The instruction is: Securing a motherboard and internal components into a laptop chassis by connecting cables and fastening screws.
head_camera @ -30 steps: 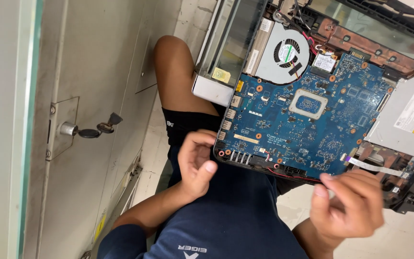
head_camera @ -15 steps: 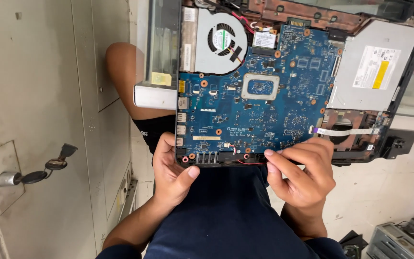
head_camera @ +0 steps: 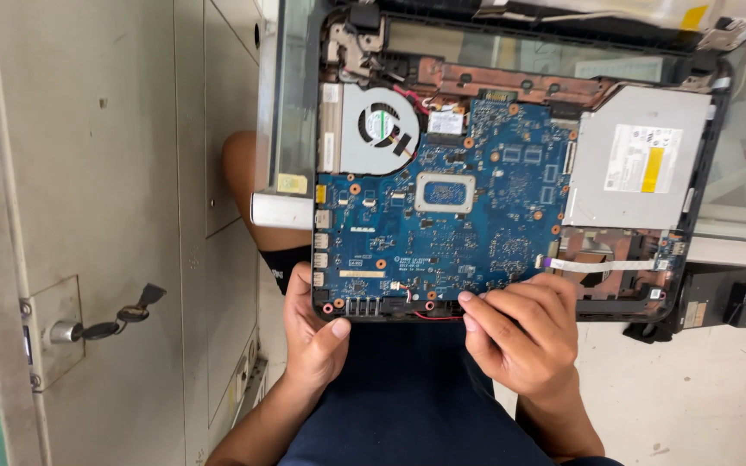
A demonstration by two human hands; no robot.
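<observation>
Laptop base (head_camera: 692,285), opened and resting on a glass table edge (head_camera: 280,207), exposes the blue motherboard (head_camera: 451,224). Fan (head_camera: 379,128) sits at far left, silver optical drive (head_camera: 636,160) at right. Left hand (head_camera: 312,332) grips the near-left corner, thumb curled over the edge. Right hand (head_camera: 524,332), fingers pressed together, pinches at the board's near edge beside a white ribbon cable (head_camera: 602,265). Keys (head_camera: 118,318) hang in a cabinet lock at left.

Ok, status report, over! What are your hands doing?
Left hand grips near-left corner of opened black laptop base. Right hand fingertips on near edge of blue circuit board. Nothing in the way.
</observation>
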